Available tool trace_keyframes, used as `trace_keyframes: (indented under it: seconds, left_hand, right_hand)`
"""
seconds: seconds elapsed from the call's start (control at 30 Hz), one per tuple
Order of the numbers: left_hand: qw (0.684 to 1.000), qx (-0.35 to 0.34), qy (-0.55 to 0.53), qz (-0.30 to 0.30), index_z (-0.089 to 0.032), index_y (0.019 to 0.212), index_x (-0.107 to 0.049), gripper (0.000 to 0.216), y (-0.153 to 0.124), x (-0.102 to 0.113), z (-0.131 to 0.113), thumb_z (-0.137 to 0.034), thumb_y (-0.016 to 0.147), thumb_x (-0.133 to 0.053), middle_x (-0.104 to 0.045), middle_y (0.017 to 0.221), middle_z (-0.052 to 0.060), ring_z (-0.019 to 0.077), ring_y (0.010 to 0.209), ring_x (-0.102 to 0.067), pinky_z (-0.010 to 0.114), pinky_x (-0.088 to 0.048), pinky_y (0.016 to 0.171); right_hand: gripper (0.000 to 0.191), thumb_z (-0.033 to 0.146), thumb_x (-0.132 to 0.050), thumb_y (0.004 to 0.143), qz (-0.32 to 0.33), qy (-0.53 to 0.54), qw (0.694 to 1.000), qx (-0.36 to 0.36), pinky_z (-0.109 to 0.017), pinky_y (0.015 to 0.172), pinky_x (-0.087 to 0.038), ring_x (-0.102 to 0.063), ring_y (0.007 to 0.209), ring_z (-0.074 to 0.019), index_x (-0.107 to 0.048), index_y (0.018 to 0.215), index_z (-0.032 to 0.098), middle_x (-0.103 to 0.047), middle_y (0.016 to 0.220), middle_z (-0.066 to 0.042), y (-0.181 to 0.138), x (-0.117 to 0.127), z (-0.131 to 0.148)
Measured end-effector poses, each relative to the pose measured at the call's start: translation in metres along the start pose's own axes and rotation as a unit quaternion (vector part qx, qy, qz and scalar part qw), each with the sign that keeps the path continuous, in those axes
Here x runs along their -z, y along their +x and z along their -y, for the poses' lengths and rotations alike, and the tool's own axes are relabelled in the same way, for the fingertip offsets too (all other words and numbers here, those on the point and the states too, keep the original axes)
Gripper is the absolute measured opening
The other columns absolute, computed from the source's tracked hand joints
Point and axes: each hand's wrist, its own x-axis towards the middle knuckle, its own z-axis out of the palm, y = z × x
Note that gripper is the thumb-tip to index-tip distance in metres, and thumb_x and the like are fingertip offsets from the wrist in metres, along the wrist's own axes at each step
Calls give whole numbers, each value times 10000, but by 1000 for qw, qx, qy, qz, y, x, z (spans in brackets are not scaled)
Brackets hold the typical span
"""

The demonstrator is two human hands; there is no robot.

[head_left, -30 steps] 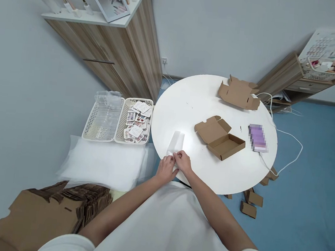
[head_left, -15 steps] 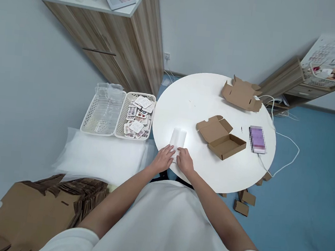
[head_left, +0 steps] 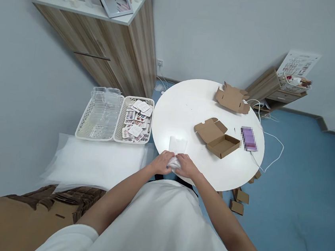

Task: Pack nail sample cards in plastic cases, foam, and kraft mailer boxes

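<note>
Both my hands meet at the near edge of a round white table [head_left: 187,103]. My left hand [head_left: 160,163] and my right hand [head_left: 186,166] pinch the near end of a white folded sheet [head_left: 177,147] that lies flat on the table and bunches up between my fingers. An open brown cardboard box [head_left: 217,137] with its lid flap raised sits to the right of the sheet, out of reach of either hand.
A second unfolded cardboard box [head_left: 230,98] lies at the table's far side, a purple phone [head_left: 248,138] with a white cable at its right. Left of the table stand two white baskets [head_left: 116,117], one with printed cards. A stack of flat cardboard [head_left: 26,214] lies bottom left.
My hands have drawn back toward the table's near edge and closed on the sheet's end, which now crumples between them. The camera view has shifted slightly.
</note>
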Motion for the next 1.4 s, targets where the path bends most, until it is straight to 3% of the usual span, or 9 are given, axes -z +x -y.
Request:
trace_keyframes:
  seconds: [0.17, 0.3, 0.4, 0.5, 0.6, 0.83, 1.07, 1.17, 1.4]
  left_hand:
    - [990, 107, -92, 9, -197, 1051, -437, 297, -1, -1, -5, -282, 766, -427, -575, 849, 37, 185, 767, -545, 321, -423, 715]
    - [969, 207, -100, -92, -172, 1052, -447, 289, 13, -11, -1, -333, 822, -379, -549, 954, 78, 186, 846, -544, 329, -415, 766]
    - [952, 257, -66, -151, -146, 1067, -476, 344, 18, -20, 1, -343, 786, -454, -492, 1076, 126, 229, 1010, -481, 358, -367, 867]
    - [932, 314, -104, -147, -118, 1156, -425, 429, 21, -26, -1, -331, 784, -453, -475, 1115, 154, 222, 985, -499, 337, -390, 830]
    - [930, 319, -154, -99, -127, 1093, -481, 337, 26, -27, -5, -275, 802, -399, -552, 1001, 125, 201, 892, -535, 311, -407, 770]
    - [875, 333, -340, -82, -153, 946, -544, 277, 31, -24, -6, -190, 726, -381, -606, 905, 68, 177, 790, -548, 267, -421, 644]
    - [803, 307, -500, -105, -145, 802, -556, 228, 40, -24, -20, -212, 658, -393, -550, 659, 4, 125, 603, -505, 239, -411, 548]
    - [814, 278, -498, -108, -145, 819, -579, 252, 53, -19, -35, -194, 632, -417, -569, 692, 6, 127, 632, -511, 245, -417, 582]
    - [889, 208, -397, -94, -142, 915, -611, 371, 98, -12, -73, -135, 596, -422, -605, 791, 22, 152, 735, -534, 262, -416, 646]
  right_hand:
    - [227, 314, -453, 741, 37, 193, 970, -141, -280, 657, -420, -533, 733, -164, -562, 891, 183, -593, 871, -42, -5, 10, -5]
    - [377, 461, -387, 771, -90, 206, 928, -296, -300, 681, -426, -535, 733, -175, -560, 927, 166, -580, 872, -64, 12, 7, -17]
    - [509, 487, -459, 727, -199, 158, 907, -335, -334, 804, -401, -517, 889, -209, -494, 1104, 147, -500, 1098, -128, 14, -4, -17]
    - [631, 453, -487, 717, -224, 212, 879, -363, -326, 827, -400, -520, 918, -204, -361, 1246, 134, -458, 1172, -143, 10, -14, -10]
    - [612, 411, -483, 725, -207, 301, 847, -386, -311, 807, -410, -536, 881, -188, -345, 1258, 143, -559, 1016, -94, 11, -15, -6]
    - [351, 424, -474, 739, -92, 450, 835, -303, -283, 714, -423, -531, 791, -161, -567, 952, 162, -598, 895, -45, 15, 4, -10]
    - [392, 459, -460, 768, -35, 555, 796, -239, -281, 665, -454, -557, 803, -168, -497, 1073, 215, -606, 932, -52, 5, 40, -9]
    - [386, 432, -484, 758, -34, 549, 807, -216, -275, 653, -457, -564, 801, -168, -500, 1067, 202, -611, 923, -53, -4, 63, -16]
    - [445, 196, -591, 639, -14, 452, 878, -160, -264, 665, -465, -573, 795, -159, -510, 1076, 174, -623, 887, -44, -32, 129, -57]
